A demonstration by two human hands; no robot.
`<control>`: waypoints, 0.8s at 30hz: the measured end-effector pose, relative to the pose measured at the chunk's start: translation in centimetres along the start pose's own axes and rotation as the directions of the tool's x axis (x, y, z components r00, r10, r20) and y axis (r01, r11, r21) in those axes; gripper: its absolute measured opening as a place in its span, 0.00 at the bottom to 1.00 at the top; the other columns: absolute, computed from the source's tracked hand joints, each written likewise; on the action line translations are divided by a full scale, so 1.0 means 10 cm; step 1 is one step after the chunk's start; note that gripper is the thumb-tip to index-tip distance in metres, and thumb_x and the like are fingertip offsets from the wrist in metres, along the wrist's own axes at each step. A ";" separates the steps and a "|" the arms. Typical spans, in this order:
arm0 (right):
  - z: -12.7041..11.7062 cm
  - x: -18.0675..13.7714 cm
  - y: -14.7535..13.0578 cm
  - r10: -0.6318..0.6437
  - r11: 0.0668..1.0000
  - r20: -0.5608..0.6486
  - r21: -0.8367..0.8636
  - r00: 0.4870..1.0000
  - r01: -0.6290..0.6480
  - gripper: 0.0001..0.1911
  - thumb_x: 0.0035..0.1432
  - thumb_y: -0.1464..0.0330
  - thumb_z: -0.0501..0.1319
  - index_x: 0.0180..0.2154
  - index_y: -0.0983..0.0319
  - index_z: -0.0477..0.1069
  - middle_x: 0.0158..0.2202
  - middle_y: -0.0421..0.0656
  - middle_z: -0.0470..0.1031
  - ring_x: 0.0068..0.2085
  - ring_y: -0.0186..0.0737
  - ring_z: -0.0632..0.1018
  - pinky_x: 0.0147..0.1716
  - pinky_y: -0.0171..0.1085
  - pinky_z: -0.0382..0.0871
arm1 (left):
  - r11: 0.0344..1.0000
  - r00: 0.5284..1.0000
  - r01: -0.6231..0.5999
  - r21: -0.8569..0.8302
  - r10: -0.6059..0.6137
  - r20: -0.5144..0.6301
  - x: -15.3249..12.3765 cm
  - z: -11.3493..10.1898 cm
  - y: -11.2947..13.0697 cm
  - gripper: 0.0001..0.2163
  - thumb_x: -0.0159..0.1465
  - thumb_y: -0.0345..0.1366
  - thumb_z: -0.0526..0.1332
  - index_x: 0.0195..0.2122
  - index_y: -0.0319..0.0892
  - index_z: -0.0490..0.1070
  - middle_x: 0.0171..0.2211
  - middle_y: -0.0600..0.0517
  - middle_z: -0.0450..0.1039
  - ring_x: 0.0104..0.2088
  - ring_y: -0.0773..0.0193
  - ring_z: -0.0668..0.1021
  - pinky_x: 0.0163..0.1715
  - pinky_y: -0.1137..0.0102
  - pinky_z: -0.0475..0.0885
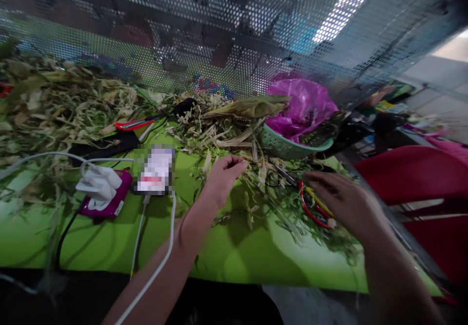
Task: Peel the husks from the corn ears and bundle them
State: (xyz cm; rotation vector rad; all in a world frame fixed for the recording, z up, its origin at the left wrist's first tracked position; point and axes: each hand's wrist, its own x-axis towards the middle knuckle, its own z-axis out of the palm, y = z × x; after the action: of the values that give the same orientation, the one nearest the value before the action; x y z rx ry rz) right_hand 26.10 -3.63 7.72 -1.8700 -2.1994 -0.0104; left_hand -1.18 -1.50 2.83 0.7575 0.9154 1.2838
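Note:
My left hand [225,174] is over the middle of the green table, thumb and fingertips pinched together. Whatever may be between them is too small to make out, among dry plant strips [261,171]. On the right, my right hand [338,195] hovers palm down, slightly blurred, its fingers stretched to the left with nothing visible in them. Just beside and below those fingers lie scissors [310,209] with red loop handles and a yellow part, their dark metal end pointing left. Green shredded strips [292,217] lie under and around the scissors.
A green basket [292,149] holds a purple plastic bag [303,103]. Heaped dry husks [66,100] cover the left, with a red-handled cutter [135,124] nearby. A phone [156,171] and a purple power block [106,203] trail cables, one crossing my left forearm. Perforated metal [219,32] stands behind; a red chair [420,173] is right.

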 end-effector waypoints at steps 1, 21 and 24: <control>0.00 0.03 -0.15 -0.046 0.993 -0.036 0.106 0.998 0.050 0.17 0.62 0.59 0.54 0.48 0.55 0.74 0.47 0.46 0.77 0.43 0.48 0.77 0.40 0.43 0.70 | 1.000 1.000 0.003 0.001 -0.003 0.005 0.00 0.00 0.00 0.05 0.52 0.34 0.65 0.26 0.40 0.72 0.24 0.55 0.66 0.27 0.70 0.65 0.30 0.73 0.60; 0.59 0.35 -1.10 -0.035 0.826 -0.220 0.543 0.975 0.152 0.09 0.56 0.62 0.62 0.33 0.60 0.74 0.29 0.41 0.75 0.29 0.37 0.73 0.31 0.35 0.68 | 0.996 0.999 -0.053 -0.078 0.053 0.003 0.06 0.04 -0.09 0.06 0.52 0.34 0.65 0.27 0.39 0.69 0.25 0.55 0.67 0.28 0.70 0.68 0.33 0.73 0.63; 0.61 0.35 -1.07 -0.022 0.819 -0.213 0.557 0.977 0.140 0.07 0.55 0.62 0.63 0.33 0.59 0.74 0.29 0.41 0.75 0.29 0.38 0.74 0.30 0.36 0.68 | 0.995 0.996 -0.091 0.031 0.091 0.015 0.04 0.06 -0.09 0.05 0.54 0.33 0.63 0.29 0.39 0.68 0.26 0.55 0.67 0.29 0.70 0.68 0.32 0.73 0.64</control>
State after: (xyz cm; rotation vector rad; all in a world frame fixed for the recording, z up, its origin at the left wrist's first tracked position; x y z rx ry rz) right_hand 14.09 -1.10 4.18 -1.3724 -1.8649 0.3886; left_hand -0.25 -1.17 2.28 0.8401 0.9005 1.3448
